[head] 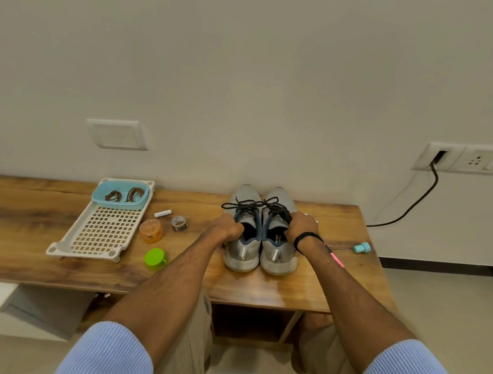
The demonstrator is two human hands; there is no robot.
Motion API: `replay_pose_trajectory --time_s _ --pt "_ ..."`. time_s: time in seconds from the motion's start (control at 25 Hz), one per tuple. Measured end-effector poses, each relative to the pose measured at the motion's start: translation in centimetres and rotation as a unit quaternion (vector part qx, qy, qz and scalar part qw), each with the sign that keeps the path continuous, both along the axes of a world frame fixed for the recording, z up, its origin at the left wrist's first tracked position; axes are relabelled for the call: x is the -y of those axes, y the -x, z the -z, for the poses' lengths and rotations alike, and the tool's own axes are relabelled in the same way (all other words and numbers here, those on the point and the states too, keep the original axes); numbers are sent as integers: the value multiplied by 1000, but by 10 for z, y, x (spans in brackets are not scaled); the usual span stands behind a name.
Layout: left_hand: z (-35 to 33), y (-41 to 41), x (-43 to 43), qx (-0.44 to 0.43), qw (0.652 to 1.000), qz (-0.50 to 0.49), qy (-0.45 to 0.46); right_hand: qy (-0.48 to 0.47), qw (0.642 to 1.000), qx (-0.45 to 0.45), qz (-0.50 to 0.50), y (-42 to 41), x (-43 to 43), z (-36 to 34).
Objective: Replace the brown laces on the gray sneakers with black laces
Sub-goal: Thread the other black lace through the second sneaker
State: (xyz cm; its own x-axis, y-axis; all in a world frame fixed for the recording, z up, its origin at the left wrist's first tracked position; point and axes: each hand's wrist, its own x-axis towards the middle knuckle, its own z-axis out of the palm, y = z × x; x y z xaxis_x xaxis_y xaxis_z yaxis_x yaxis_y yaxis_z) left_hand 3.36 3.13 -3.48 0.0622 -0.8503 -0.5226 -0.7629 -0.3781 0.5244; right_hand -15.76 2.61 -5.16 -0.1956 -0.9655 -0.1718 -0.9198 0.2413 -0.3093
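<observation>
Two gray sneakers stand side by side on the wooden table, toes to the wall: the left sneaker and the right sneaker. Black laces run through both and are tied in bows. My left hand grips the collar of the left sneaker, fingers curled into its opening. My right hand grips the collar of the right sneaker the same way. Two coiled brown laces lie in a light blue bowl at the far end of a white slotted tray.
The white tray lies at the left. Near it are an orange jar, a green lid, a tape roll and a small white tube. A teal-handled tool lies at the right. A black cable hangs from the wall socket.
</observation>
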Motion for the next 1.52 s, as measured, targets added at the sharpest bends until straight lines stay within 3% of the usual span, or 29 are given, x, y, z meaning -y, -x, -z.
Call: replay_pose_trajectory --time_s 0.28,0.52,0.68,0.8,0.88,1.0,1.12,1.28,1.52 --pt "7 4 19 24 996 0 89 40 998 18 34 -2 13 1" --pt "1 4 17 23 998 3 60 28 999 21 35 -3 9 -3" --pt "-17 9 8 -13 997 -60 41 -15 998 62 25 -4 -1 -24" --pt "-34 21 -13 69 973 -76 206 -6 989 144 43 19 -17 -46" --pt "-40 41 -33 18 929 -40 366 23 977 192 90 53 -29 -56" --pt "-40 86 -50 -32 893 80 443 2 978 161 131 100 -48 -53" --pt "-30 133 -26 15 875 209 436 -71 991 63 93 109 -61 -33" --pt "-14 190 24 181 850 350 351 -105 992 -68 -29 99 -54 6" --pt "24 224 59 316 814 409 264 14 992 -64 108 143 -36 24"
